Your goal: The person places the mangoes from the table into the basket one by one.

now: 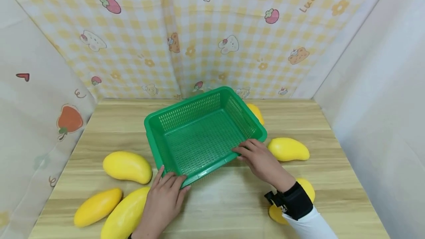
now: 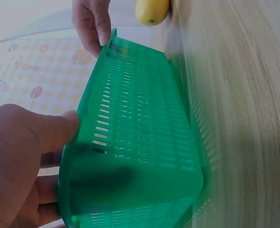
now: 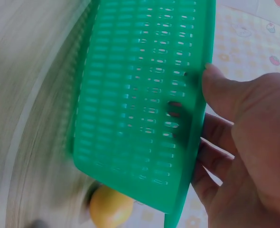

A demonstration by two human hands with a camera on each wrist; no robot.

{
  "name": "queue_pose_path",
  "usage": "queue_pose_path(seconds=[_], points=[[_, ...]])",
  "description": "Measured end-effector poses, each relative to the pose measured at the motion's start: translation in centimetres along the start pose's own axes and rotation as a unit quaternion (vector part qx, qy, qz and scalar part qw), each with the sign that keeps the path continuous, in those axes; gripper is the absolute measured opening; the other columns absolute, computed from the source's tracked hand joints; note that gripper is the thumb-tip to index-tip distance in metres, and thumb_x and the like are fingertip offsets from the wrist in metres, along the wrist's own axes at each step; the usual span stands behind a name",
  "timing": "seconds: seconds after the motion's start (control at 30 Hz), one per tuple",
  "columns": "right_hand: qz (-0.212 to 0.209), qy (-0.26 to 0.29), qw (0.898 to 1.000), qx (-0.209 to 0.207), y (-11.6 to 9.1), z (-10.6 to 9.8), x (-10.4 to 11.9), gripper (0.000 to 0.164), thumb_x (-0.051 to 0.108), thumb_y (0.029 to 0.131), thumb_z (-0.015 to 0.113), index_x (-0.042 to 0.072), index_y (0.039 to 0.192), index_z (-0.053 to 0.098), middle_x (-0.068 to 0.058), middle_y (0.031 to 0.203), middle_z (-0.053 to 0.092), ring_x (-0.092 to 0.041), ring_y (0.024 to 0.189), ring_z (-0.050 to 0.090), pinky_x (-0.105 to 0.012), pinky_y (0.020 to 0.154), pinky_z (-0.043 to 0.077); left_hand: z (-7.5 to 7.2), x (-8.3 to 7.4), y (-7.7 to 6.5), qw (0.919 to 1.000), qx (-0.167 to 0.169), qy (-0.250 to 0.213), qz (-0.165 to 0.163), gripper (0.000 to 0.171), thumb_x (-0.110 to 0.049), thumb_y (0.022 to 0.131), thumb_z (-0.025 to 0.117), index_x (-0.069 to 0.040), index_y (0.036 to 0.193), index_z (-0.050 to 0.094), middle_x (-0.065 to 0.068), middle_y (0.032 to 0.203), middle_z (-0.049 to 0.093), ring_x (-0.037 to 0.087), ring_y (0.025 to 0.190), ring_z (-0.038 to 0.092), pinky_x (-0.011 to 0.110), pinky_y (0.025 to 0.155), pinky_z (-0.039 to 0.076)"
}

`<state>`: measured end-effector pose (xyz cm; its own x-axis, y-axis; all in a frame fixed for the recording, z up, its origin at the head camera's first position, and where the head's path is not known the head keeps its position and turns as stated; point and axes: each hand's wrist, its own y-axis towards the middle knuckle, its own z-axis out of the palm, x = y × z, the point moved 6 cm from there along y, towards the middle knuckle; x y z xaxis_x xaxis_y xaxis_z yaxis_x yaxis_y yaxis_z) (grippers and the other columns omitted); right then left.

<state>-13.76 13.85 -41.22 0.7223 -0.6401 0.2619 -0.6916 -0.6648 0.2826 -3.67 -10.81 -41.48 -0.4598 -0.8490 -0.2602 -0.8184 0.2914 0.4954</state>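
Note:
A green plastic basket (image 1: 206, 135) with slotted walls stands askew on the wooden table, and nothing lies inside it. My left hand (image 1: 164, 200) grips its rim at the near left corner. In the left wrist view the thumb of the left hand (image 2: 21, 156) lies on the outer side of the rim, the fingers on the inner side. My right hand (image 1: 260, 161) holds the same near rim close to the right corner. The right wrist view shows the right hand (image 3: 249, 137) with its thumb outside the wall and fingers over the rim.
Left of the basket lie several yellow mangoes (image 1: 127, 167). Others are on the right: one mango (image 1: 288, 149) by the right hand, one (image 1: 255, 113) behind the basket's right side, more yellow fruit (image 1: 306, 189) partly hidden by the right wrist. Curtains (image 1: 199, 28) enclose the table (image 1: 212, 209).

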Motion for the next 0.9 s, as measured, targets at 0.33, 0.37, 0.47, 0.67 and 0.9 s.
queue_pose_path(seconds=[0.33, 0.37, 0.47, 0.67, 0.9], points=[[0.017, -0.006, 1.000, 0.019, -1.3, 0.0, 0.6, 0.023, 0.023, 0.090, 0.067, 0.014, 0.111, 0.070, 0.003, 0.106, 0.065, -0.017, 0.101, 0.055, -0.037, 0.087, 0.045, -0.5, 0.2, -0.4, 0.9998, -0.011, -0.015, 0.005, 0.024, -0.031, 0.089, 0.063, -0.007, 0.091, 0.067, 0.007, 0.081, 0.068, 0.029, 0.087, 0.063, 0.055, 0.102, 0.033], [0.019, -0.003, 1.000, 0.019, -1.5, -0.1, 0.7, 0.022, 0.023, 0.090, 0.067, 0.014, 0.110, 0.070, 0.003, 0.105, 0.065, -0.017, 0.100, 0.056, -0.037, 0.085, 0.045, -0.5, 0.3, -0.4, 0.9998, -0.011, -0.016, 0.008, 0.026, -0.033, 0.091, 0.061, -0.007, 0.091, 0.068, 0.007, 0.081, 0.067, 0.029, 0.087, 0.063, 0.055, 0.102, 0.033], [0.024, 0.002, 0.999, 0.028, -1.8, -0.4, 0.8, 0.021, 0.024, 0.092, 0.065, 0.014, 0.110, 0.070, 0.004, 0.105, 0.066, -0.016, 0.100, 0.057, -0.037, 0.083, 0.046, -0.5, 0.4, -0.5, 0.9997, -0.007, -0.020, 0.014, 0.035, -0.038, 0.096, 0.053, -0.007, 0.092, 0.069, 0.006, 0.081, 0.067, 0.028, 0.087, 0.062, 0.054, 0.103, 0.032], [0.037, 0.003, 0.998, 0.049, -2.6, -0.8, 0.4, 0.023, 0.030, 0.090, 0.065, 0.015, 0.106, 0.070, 0.004, 0.101, 0.066, -0.015, 0.095, 0.059, -0.036, 0.081, 0.047, -0.5, 0.5, -0.7, 0.9992, 0.007, -0.032, 0.023, 0.034, -0.039, 0.095, 0.055, -0.008, 0.091, 0.070, 0.004, 0.084, 0.068, 0.025, 0.089, 0.062, 0.053, 0.105, 0.030], [0.042, 0.016, 0.997, 0.059, -3.3, -1.0, 0.7, 0.026, 0.029, 0.088, 0.068, 0.009, 0.104, 0.071, 0.001, 0.096, 0.067, -0.016, 0.088, 0.062, -0.035, 0.077, 0.052, -0.8, 0.7, -0.9, 0.9986, 0.019, -0.037, 0.033, 0.024, -0.031, 0.082, 0.072, -0.010, 0.092, 0.070, 0.003, 0.086, 0.068, 0.025, 0.093, 0.062, 0.052, 0.107, 0.028]])
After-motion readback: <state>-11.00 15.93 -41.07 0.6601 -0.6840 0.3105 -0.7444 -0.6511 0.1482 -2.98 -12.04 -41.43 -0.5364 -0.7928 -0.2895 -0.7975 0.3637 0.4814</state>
